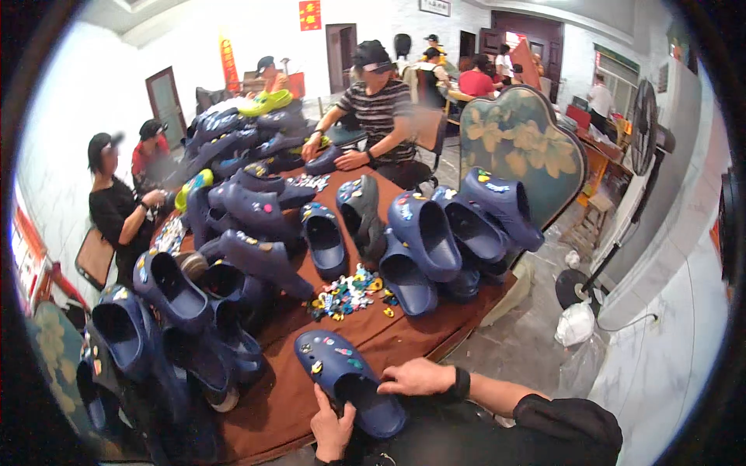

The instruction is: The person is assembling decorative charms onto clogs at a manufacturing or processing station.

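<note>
A navy blue foam clog (353, 380) lies at the table's near edge, its toe pointing away and to the left. Small colourful charms dot its upper. My left hand (332, 423) grips the clog's left side, thumb at the rim. At the right edge of the opening is my right hand (420, 379), its fingers bent together; whatever they may hold is hidden. Just beyond the toe lies a loose pile of colourful shoe charms (353, 293). A single decorated clog (324, 242) stands behind that pile.
Clogs are heaped on the left (175, 287) and stacked on the right (423, 233) of the brown-covered table (272, 396). Across it, a person in a striped shirt (381, 116) handles another clog. Others sit at the left. A standing fan (643, 128) is at the right.
</note>
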`<act>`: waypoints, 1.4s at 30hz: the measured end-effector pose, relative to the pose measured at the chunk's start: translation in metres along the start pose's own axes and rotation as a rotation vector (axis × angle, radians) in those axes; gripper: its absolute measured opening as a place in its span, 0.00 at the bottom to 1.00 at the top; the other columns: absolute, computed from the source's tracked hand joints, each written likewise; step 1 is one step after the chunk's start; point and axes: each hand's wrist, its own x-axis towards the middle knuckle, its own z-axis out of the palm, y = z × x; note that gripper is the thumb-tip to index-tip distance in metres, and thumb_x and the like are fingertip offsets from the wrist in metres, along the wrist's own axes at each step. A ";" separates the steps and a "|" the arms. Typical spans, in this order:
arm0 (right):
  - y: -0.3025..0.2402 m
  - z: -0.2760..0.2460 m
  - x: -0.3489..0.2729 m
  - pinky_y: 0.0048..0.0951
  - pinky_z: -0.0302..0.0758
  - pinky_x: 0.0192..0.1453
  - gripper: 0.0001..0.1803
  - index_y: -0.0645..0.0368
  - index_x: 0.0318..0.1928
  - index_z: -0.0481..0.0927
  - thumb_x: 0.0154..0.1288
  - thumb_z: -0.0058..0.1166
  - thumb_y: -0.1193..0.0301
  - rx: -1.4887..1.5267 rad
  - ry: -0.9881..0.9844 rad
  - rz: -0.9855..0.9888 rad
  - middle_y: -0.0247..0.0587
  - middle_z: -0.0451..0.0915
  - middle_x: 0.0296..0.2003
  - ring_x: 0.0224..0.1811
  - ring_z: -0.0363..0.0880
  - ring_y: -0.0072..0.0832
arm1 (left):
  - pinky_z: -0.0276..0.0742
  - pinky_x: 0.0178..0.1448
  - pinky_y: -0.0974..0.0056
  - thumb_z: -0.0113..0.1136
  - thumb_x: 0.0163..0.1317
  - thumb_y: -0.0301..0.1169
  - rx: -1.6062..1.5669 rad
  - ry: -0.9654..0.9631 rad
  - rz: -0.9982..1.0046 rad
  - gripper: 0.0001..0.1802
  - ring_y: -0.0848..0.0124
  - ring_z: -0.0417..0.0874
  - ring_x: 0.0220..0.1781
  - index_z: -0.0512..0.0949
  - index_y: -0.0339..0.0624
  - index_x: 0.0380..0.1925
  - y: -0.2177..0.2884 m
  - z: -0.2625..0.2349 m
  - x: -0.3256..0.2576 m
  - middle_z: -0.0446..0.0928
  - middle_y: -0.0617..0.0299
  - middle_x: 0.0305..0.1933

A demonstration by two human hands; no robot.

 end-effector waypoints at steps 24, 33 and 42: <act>0.140 -0.230 -0.052 0.37 0.71 0.59 0.19 0.66 0.54 0.74 0.67 0.50 0.68 0.295 1.145 0.283 0.61 0.79 0.48 0.52 0.78 0.47 | 0.75 0.55 0.57 0.64 0.59 0.27 -0.055 0.268 0.583 0.34 0.55 0.79 0.50 0.63 0.33 0.65 -0.031 0.016 0.019 0.77 0.49 0.51; 0.251 -0.232 -0.023 0.54 0.67 0.60 0.26 0.69 0.62 0.65 0.62 0.37 0.80 -0.304 1.052 0.353 0.69 0.73 0.50 0.55 0.70 0.62 | 0.76 0.55 0.57 0.71 0.52 0.31 0.039 0.349 0.700 0.30 0.54 0.79 0.51 0.73 0.33 0.55 -0.033 0.015 0.021 0.79 0.50 0.48; 0.289 -0.237 -0.031 0.48 0.66 0.62 0.27 0.67 0.61 0.67 0.57 0.37 0.82 -0.276 1.023 0.323 0.63 0.74 0.51 0.57 0.70 0.57 | 0.76 0.56 0.55 0.69 0.55 0.33 0.030 0.338 0.809 0.25 0.52 0.79 0.51 0.76 0.34 0.51 -0.029 0.011 0.025 0.79 0.49 0.47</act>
